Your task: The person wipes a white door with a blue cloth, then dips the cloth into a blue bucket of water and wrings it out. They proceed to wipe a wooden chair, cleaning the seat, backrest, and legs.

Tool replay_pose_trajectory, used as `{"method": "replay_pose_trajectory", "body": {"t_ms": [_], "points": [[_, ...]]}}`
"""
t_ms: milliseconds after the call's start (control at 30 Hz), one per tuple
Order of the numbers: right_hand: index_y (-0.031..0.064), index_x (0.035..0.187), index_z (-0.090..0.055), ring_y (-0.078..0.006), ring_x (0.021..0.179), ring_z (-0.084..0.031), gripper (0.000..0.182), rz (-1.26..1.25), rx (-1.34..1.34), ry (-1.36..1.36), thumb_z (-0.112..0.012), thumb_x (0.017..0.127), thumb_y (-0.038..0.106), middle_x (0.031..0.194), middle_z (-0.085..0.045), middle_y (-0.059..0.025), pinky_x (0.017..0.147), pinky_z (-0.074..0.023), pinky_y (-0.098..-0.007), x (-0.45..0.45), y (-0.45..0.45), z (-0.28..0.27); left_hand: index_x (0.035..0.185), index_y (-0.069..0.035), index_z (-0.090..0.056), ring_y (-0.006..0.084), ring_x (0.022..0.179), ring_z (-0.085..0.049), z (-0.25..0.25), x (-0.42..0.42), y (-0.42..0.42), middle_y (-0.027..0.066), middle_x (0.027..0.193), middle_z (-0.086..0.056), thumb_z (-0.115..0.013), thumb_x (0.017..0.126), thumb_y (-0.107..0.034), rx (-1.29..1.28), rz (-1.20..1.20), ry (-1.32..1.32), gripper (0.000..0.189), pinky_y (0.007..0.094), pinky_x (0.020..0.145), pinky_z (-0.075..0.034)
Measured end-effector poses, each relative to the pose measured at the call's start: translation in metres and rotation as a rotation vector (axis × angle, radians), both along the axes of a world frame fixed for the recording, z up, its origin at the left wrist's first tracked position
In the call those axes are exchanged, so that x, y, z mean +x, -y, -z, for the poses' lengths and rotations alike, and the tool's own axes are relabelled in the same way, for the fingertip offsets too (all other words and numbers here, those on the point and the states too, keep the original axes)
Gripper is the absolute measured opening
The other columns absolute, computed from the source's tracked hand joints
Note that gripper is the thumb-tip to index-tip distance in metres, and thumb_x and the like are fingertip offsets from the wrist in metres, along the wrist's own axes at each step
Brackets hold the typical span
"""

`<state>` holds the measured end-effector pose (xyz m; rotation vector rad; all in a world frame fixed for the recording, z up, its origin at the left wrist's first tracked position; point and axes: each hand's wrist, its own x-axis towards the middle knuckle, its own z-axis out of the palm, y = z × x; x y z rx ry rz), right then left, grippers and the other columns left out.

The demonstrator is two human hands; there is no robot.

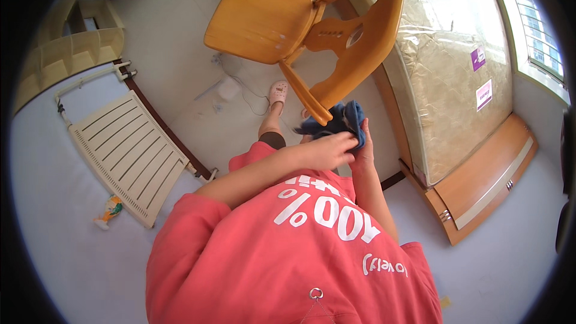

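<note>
A bunched dark blue cloth (353,117) is between my hands, close to the near corner of a wooden chair's backrest. My right hand (363,146) holds the cloth from its right side, the thumb side facing up. Reaching across my body, my left hand (335,148) has its fingers curled at the near edge of the cloth and is slightly blurred. The varnished wooden chair (265,18) stands before me, its seat to the far left and its backrest (382,31) on the right. One backrest post partly hides the cloth.
On the right lies a plastic-wrapped mattress (454,99) on a wooden bed frame with a headboard (486,180), beside a barred window (537,31). A white radiator (130,157) and shelves (72,56) line the left wall. A cable (245,83) lies on the tiled floor near my pink clog (279,91).
</note>
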<state>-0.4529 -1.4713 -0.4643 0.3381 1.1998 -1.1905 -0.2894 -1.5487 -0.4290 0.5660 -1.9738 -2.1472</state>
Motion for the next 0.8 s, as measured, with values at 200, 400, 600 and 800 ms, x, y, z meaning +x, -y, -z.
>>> {"method": "replay_pose_trajectory", "body": {"t_ms": [200, 400, 600, 800], "points": [[0.0066, 0.123, -0.049, -0.0182, 0.098, -0.066, 0.030, -0.019, -0.285, -0.637, -0.057, 0.095, 0.000, 0.109, -0.065, -0.0089, 0.083, -0.0546, -0.0292, 0.021, 0.057, -0.109, 0.128, 0.002, -0.050, 0.0254, 0.104, -0.062, -0.036, 0.055, 0.040, 0.0123, 0.118, -0.063, -0.057, 0.096, -0.030, 0.251, -0.005, 0.174, 0.045, 0.0339, 0.091, -0.047], [0.0159, 0.104, -0.070, -0.0175, 0.121, -0.056, 0.021, -1.362, -0.677, -1.897, -0.068, 0.084, 0.015, 0.103, -0.071, 0.0008, 0.110, -0.0289, -0.0490, 0.050, 0.129, -0.095, 0.129, -0.001, -0.050, 0.0259, 0.101, -0.065, -0.007, 0.067, 0.044, 0.0113, 0.115, -0.066, -0.045, 0.104, -0.035, 1.126, -0.578, 0.222, 0.042, 0.0367, 0.087, -0.049], [0.0188, 0.104, -0.073, -0.0204, 0.118, -0.058, 0.021, -2.119, -0.380, -1.657, -0.062, 0.086, 0.021, 0.101, -0.072, 0.0001, 0.102, -0.0391, -0.0411, 0.073, 0.193, -0.047, 0.127, -0.009, -0.054, 0.0217, 0.100, -0.068, 0.026, 0.048, 0.008, 0.0078, 0.113, -0.068, -0.049, 0.101, -0.043, 1.257, -0.704, -0.324, 0.043, 0.0291, 0.077, -0.046], [0.0182, 0.099, -0.072, -0.0211, 0.109, -0.061, 0.020, -2.337, -0.241, -1.634, -0.058, 0.086, 0.016, 0.104, -0.070, 0.0008, 0.092, -0.0444, -0.0353, 0.090, 0.206, -0.032, 0.125, -0.007, -0.055, 0.0233, 0.107, -0.064, 0.031, 0.051, 0.006, 0.0102, 0.119, -0.065, -0.050, 0.102, -0.037, 1.337, -0.684, -0.379, 0.038, 0.0320, 0.087, -0.047]]}}
